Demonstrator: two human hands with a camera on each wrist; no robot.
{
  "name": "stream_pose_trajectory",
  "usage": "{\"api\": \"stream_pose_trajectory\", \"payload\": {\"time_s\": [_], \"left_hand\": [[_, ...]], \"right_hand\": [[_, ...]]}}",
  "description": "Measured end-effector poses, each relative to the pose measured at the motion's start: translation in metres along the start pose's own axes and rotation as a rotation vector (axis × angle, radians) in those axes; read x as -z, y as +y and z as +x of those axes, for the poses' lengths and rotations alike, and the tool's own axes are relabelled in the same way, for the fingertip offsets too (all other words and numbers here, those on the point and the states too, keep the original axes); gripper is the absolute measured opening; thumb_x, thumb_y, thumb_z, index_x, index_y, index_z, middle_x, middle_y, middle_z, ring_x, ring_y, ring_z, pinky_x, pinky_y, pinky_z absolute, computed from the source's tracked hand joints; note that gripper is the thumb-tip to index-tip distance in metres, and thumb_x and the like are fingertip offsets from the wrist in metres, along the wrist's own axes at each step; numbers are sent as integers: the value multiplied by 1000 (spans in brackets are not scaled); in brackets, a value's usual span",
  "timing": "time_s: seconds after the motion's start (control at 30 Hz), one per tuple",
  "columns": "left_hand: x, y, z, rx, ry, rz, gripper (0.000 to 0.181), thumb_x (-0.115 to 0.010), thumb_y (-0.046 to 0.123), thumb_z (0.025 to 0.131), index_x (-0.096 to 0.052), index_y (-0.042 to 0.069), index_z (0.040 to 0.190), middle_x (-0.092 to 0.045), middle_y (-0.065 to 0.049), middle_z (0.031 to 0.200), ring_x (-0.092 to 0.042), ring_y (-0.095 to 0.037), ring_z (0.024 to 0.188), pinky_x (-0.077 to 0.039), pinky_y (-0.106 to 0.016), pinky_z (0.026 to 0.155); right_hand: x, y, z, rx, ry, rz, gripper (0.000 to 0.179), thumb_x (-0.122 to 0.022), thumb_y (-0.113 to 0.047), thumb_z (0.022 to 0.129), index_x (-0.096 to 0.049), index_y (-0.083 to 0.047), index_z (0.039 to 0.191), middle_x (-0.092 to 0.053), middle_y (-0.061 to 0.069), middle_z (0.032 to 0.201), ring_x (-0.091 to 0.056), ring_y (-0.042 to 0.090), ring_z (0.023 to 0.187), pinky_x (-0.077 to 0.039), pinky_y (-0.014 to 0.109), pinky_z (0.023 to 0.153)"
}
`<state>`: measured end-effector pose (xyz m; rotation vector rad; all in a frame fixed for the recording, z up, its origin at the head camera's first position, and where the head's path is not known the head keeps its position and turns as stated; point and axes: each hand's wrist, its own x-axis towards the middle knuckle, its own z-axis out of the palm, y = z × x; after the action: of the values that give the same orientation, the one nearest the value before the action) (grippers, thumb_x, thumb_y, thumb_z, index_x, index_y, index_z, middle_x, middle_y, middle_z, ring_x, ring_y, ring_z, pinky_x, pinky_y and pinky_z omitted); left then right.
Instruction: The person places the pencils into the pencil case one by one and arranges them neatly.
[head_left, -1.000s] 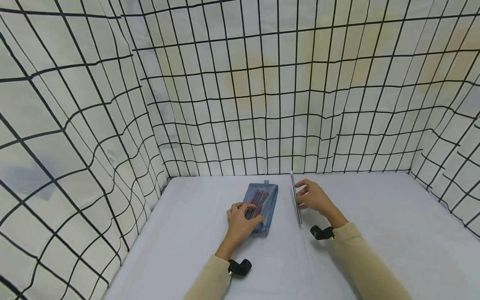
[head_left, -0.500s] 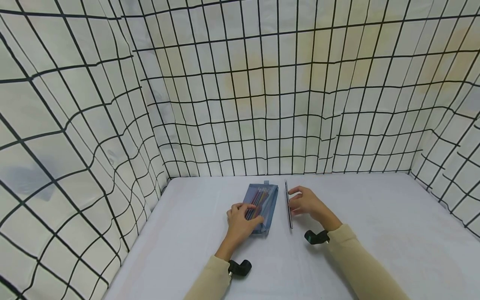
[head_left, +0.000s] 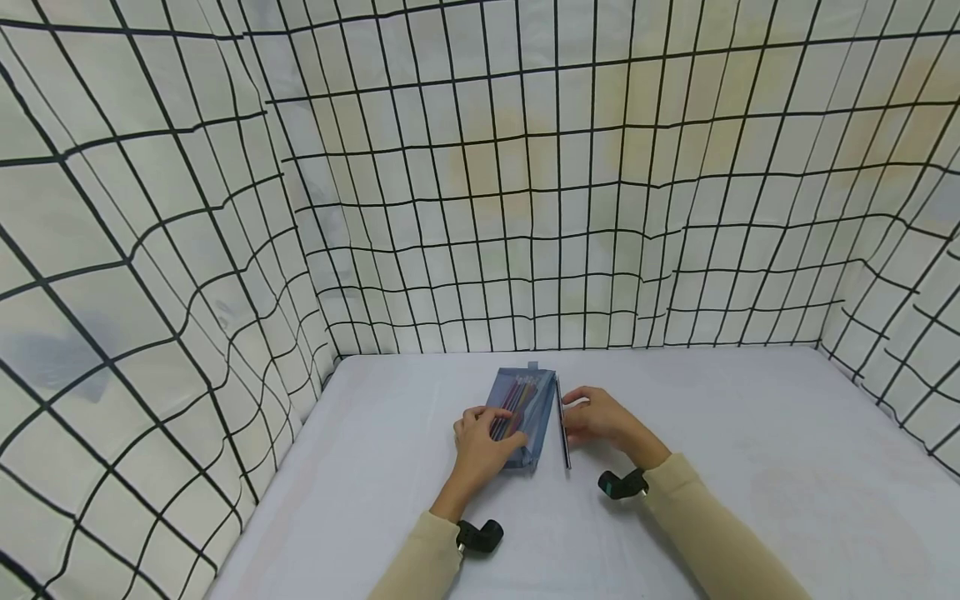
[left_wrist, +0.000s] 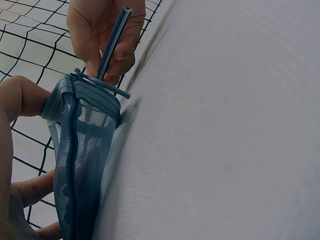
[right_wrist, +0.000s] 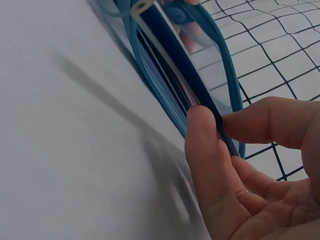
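A blue pencil case [head_left: 538, 412] with a clear face and mesh side lies at the middle of the table, several coloured pencils [head_left: 517, 396] showing inside. My left hand [head_left: 480, 446] grips its near left part, thumb at the near end and fingers across the top. My right hand [head_left: 603, 423] pinches a blue pencil with silver stripes [right_wrist: 182, 57] between thumb and fingers. The pencil runs along the case's right side, right at the unzipped opening [right_wrist: 150, 82]. In the left wrist view, the pencil's end [left_wrist: 119, 30] sticks up beyond the case's mesh edge [left_wrist: 92, 125].
A white cloth covers the table [head_left: 360, 450]. Black netting [head_left: 480, 208] over pale sheets rises at the back and both sides. Black wrist cameras [head_left: 480, 535] sit at both sleeves.
My right hand has carried the pencil leftward and slightly nearer, from a gap away to beside the pencil case's right edge. The left hand and the case have stayed in place.
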<state>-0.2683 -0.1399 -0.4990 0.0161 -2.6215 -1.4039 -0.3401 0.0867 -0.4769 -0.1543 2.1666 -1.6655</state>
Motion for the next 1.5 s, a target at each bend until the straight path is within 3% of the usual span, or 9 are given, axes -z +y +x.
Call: {"api": "stream_pose_trajectory", "payload": {"time_s": [0.67,1.17,1.5], "left_hand": [[2,0,2,-9,10,9,47,-77,41,78,-70,18,118,-43,-19,144,-32,-37,132,-36,-60,104],[1,0,1,-9,14,6,47,-78,41,79,-70,17,119,-43,-20,144,-32,-38,132,-35,-61,104],[-1,1,1,-7,16,4,48,-78,40,78,-70,17,119,-43,-19,144,-31,-38,132,-35,-61,104]], "right_hand": [[-25,-5,10,2,25,109,47,-63,0,94,-47,6,138,-69,21,112,-70,17,82,-60,30,71],[-34,-12,19,-71,93,135,46,-63,3,93,-48,4,137,-68,16,104,-69,17,79,-60,28,69],[-38,-11,22,-65,121,159,42,-61,6,92,-49,6,133,-67,14,87,-68,15,71,-60,26,64]]}}
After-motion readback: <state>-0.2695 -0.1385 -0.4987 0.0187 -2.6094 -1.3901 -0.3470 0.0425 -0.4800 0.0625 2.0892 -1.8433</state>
